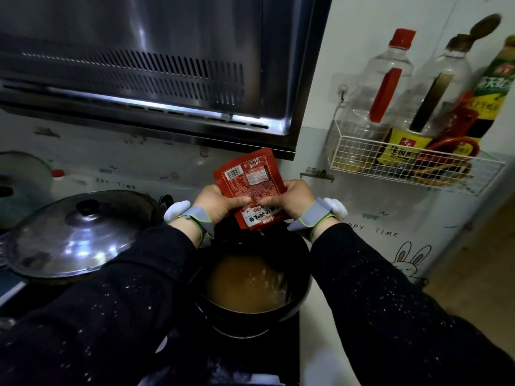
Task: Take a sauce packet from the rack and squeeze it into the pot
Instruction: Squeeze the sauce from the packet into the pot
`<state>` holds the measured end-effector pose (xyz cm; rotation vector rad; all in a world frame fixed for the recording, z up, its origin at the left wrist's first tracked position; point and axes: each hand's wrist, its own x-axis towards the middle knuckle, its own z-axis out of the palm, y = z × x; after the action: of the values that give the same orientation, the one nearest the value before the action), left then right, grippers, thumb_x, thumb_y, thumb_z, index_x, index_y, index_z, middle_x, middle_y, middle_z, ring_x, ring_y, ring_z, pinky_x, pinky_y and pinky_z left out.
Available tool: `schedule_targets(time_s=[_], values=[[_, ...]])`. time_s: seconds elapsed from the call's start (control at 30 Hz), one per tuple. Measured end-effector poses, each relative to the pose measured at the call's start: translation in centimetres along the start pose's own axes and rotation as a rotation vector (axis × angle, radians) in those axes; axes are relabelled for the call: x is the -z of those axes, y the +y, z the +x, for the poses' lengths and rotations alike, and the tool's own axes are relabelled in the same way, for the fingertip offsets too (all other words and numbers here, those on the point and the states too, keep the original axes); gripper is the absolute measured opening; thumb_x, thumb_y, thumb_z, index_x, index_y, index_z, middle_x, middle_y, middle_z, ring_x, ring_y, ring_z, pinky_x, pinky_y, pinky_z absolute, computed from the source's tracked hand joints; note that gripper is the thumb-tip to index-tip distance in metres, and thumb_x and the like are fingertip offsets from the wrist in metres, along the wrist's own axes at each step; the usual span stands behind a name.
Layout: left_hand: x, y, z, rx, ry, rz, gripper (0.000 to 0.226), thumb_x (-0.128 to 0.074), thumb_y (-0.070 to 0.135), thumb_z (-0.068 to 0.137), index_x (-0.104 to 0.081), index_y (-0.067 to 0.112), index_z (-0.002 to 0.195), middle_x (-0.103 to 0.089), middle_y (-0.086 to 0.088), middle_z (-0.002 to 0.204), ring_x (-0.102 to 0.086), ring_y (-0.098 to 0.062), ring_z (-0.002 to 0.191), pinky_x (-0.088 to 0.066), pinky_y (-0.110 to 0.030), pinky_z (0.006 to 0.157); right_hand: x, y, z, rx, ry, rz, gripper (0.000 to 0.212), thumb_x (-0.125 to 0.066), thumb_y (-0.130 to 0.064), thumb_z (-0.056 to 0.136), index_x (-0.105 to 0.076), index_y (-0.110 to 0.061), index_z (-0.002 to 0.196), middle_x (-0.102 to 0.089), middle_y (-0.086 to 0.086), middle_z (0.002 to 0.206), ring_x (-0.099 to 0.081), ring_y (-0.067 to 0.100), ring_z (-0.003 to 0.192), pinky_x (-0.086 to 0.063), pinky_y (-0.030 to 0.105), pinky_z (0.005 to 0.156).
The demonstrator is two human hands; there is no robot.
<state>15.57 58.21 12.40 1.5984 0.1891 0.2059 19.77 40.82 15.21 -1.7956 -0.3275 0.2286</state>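
Head view: both hands' fingers pinch the sauce packet above the pot, lidded wok beside.

A home kitchen: a steel range hood hangs over a stove carrying a lidded wok and a black pot of brown broth, and a white wire rack on the wall holds condiment bottles

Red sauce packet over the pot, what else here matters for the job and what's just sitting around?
In use: red foil sauce packet, left hand, right hand, black pot of brown liquid, white wire rack.
Idle: steel-lidded wok, clear red-capped bottle.
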Motion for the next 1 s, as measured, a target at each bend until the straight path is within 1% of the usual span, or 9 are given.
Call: schedule_targets(time_s=[0.1, 0.2, 0.27, 0.33, 0.47, 0.63, 0.73, 0.83, 1.0], values=[[0.2, 0.1, 0.0, -0.014, 0.010, 0.064, 0.025, -0.087, 0.017, 0.056, -0.072, 0.019, 0.076, -0.077, 0.001, 0.079, -0.073, -0.018, 0.076, -0.056, -0.029, 0.071, 0.0, 0.0, 0.0, 0.012, 0.013, -0.019, 0.023, -0.082, 0.003, 0.058, -0.072, -0.008, 0.076, -0.074, 0.020, 0.085, -0.072, 0.035, 0.077, -0.060, 0.044, 0.074], [0.2, 0.0, -0.1, -0.016, -0.011, 0.064, 0.022, -0.086, 0.015, 0.056, -0.073, 0.021, 0.073, -0.077, 0.001, 0.077, -0.073, -0.017, 0.075, -0.056, -0.031, 0.075, 0.0, -0.3, 0.0, 0.025, 0.025, -0.041, 0.024, -0.083, 0.002, 0.058, -0.071, -0.017, 0.066, -0.073, 0.003, 0.064, -0.070, 0.020, 0.058, -0.059, 0.030, 0.059], [0.1, -0.1, -0.3, -0.019, -0.049, 0.142, 0.021, -0.085, 0.016, 0.059, -0.071, 0.024, 0.074, -0.075, 0.005, 0.076, -0.072, -0.012, 0.075, -0.055, -0.028, 0.077, 0.0, -0.4, 0.2, 0.019, 0.025, -0.032, 0.022, -0.082, 0.001, 0.060, -0.070, -0.015, 0.069, -0.073, 0.005, 0.068, -0.069, 0.021, 0.060, -0.060, 0.032, 0.064], [-0.1, -0.2, -0.4, -0.020, -0.041, 0.217, 0.020, -0.084, 0.020, 0.062, -0.068, 0.027, 0.074, -0.072, 0.010, 0.078, -0.069, -0.007, 0.076, -0.051, -0.023, 0.073, 0.1, -0.5, 0.4, 0.020, 0.014, -0.049, 0.020, -0.082, -0.001, 0.062, -0.072, -0.010, 0.076, -0.072, 0.005, 0.070, -0.068, 0.020, 0.061, -0.060, 0.033, 0.066], [-0.2, -0.1, -0.4, -0.011, -0.005, 0.261, 0.019, -0.083, 0.025, 0.063, -0.067, 0.027, 0.073, -0.070, 0.012, 0.076, -0.067, -0.003, 0.071, -0.047, -0.018, 0.064, 0.3, -0.6, 0.6, 0.019, -0.011, -0.071, 0.020, -0.082, 0.001, 0.061, -0.071, -0.011, 0.073, -0.071, -0.005, 0.054, -0.067, 0.010, 0.049, -0.055, 0.022, 0.048], [-0.2, 0.0, -0.5, -0.008, -0.032, 0.262, 0.019, -0.083, 0.024, 0.063, -0.066, 0.028, 0.071, -0.070, 0.017, 0.061, -0.065, 0.005, 0.058, -0.045, -0.008, 0.052, 0.4, -0.1, 0.6, -0.011, -0.059, -0.107, 0.025, -0.083, -0.002, 0.061, -0.072, -0.006, 0.084, -0.072, 0.023, 0.099, -0.070, 0.035, 0.092, -0.056, 0.044, 0.087], [-0.2, -0.4, -0.4, -0.022, -0.026, 0.186, 0.018, -0.082, 0.019, 0.065, -0.066, 0.025, 0.072, -0.069, 0.020, 0.057, -0.065, 0.006, 0.054, -0.044, -0.004, 0.045, 0.6, 0.2, 0.6, -0.040, -0.086, -0.074, 0.022, -0.081, 0.001, 0.061, -0.072, -0.009, 0.078, -0.071, 0.025, 0.102, -0.071, 0.033, 0.087, -0.057, 0.043, 0.085], [-0.2, -0.7, -0.4, -0.035, -0.012, 0.112, 0.019, -0.082, 0.016, 0.064, -0.067, 0.022, 0.075, -0.072, 0.013, 0.062, -0.068, 0.000, 0.059, -0.048, -0.009, 0.049, 0.8, 0.5, 0.8, -0.046, -0.078, -0.110, 0.023, -0.083, -0.001, 0.060, -0.072, -0.015, 0.073, -0.073, 0.019, 0.098, -0.072, 0.021, 0.074, -0.059, 0.037, 0.080], [-0.6, -1.0, -0.1, -0.047, -0.029, 0.047, 0.022, -0.080, 0.009, 0.065, -0.068, 0.021, 0.078, -0.073, 0.012, 0.067, -0.070, -0.004, 0.065, -0.053, -0.016, 0.061, 0.9, 0.6, 1.0, -0.038, -0.018, -0.161, 0.035, -0.086, -0.005, 0.057, -0.073, -0.002, 0.090, -0.074, 0.020, 0.097, -0.071, 0.032, 0.089, -0.055, 0.047, 0.089]])
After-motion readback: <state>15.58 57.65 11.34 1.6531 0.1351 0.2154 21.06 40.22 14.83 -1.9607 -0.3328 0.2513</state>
